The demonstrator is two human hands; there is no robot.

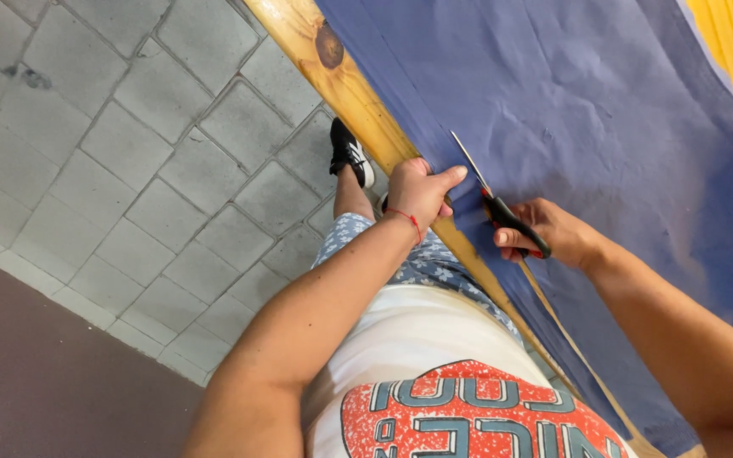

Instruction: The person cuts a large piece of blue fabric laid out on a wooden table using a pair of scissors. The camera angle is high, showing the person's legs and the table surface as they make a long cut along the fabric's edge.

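Frame centre: right hand (pixel 553 233) grips black-handled scissors (pixel 494 199) (blades in blue cloth (pixel 604 110)); left hand (pixel 422 191) pinches cloth edge.

Single view, head-worn camera, looking steeply down past the wearer's chest at lower centre. Frame is rolled: the wooden table (pixel 345 85) edge runs diagonally from upper centre to lower right. Blue cloth (pixel 604 110) fills the upper right, paved floor (pixel 129 153) the left half. Close range, forearms entering from the bottom. No second view to overlap.
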